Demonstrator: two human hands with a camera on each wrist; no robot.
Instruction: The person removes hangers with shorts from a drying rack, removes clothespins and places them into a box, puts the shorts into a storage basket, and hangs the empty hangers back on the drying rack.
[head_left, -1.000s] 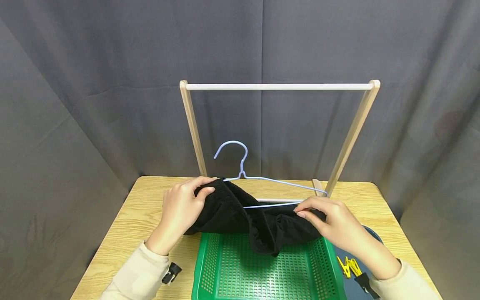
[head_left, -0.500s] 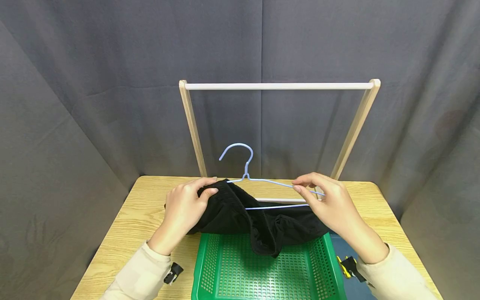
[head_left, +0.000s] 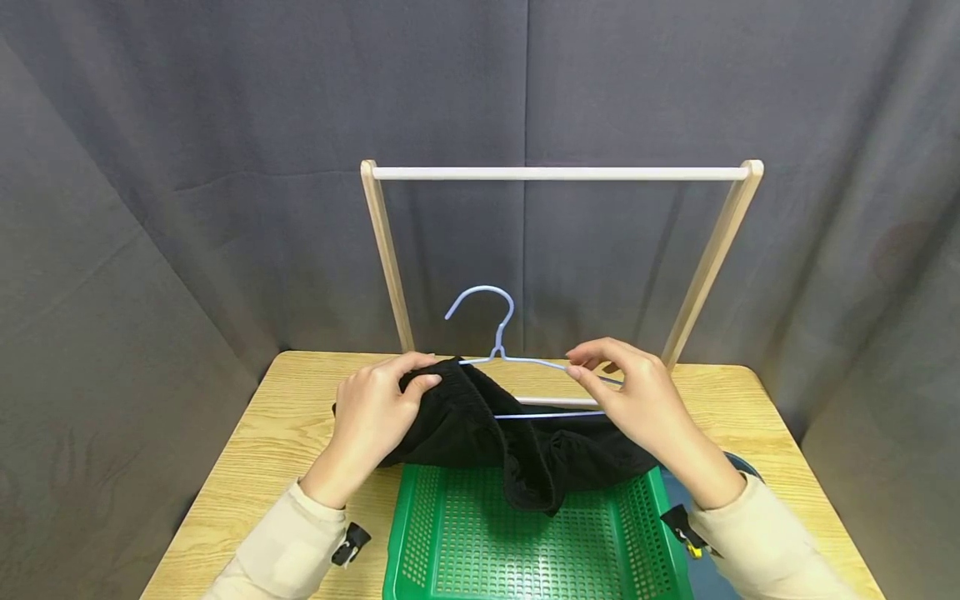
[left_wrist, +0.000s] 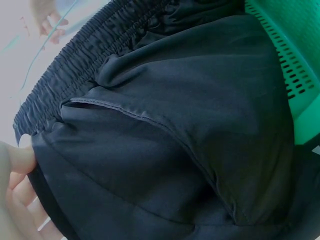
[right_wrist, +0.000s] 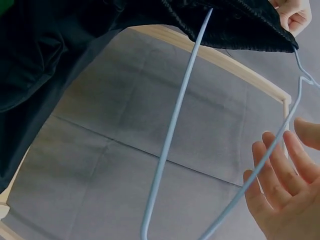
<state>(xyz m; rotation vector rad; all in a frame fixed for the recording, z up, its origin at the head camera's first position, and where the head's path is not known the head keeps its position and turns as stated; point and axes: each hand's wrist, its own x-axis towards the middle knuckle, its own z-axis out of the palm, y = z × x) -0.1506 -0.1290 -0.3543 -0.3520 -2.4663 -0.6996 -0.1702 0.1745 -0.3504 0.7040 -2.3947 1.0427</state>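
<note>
Black pants (head_left: 450, 417) with an elastic waistband and a side pocket hang over the back of a green basket (head_left: 395, 542). My left hand (head_left: 378, 408) pinches them near the waistband, thumb in front. A pale blue wire hanger (head_left: 500, 329) has its left end inside the waistband, hidden by the cloth. Its hook points up, and its right portion lies outside the cloth in the right wrist view. My right hand (right_wrist: 280, 180) is at the hanger's sloping upper arm, fingers fairly straight behind the wire and thumb apart from them.
A drying rack with a white bar (head_left: 558, 173) and wooden posts (head_left: 386, 250) stands behind the hanger. Right of the basket, a dark blue item (head_left: 705, 575) and a bit of yellow (head_left: 694, 551) are partly hidden by the right sleeve. Grey curtains enclose the table.
My right hand has left the pants' right side and moved up and left to the hanger's upper arm. The hanger has shifted slightly right. The left hand keeps its grip.
</note>
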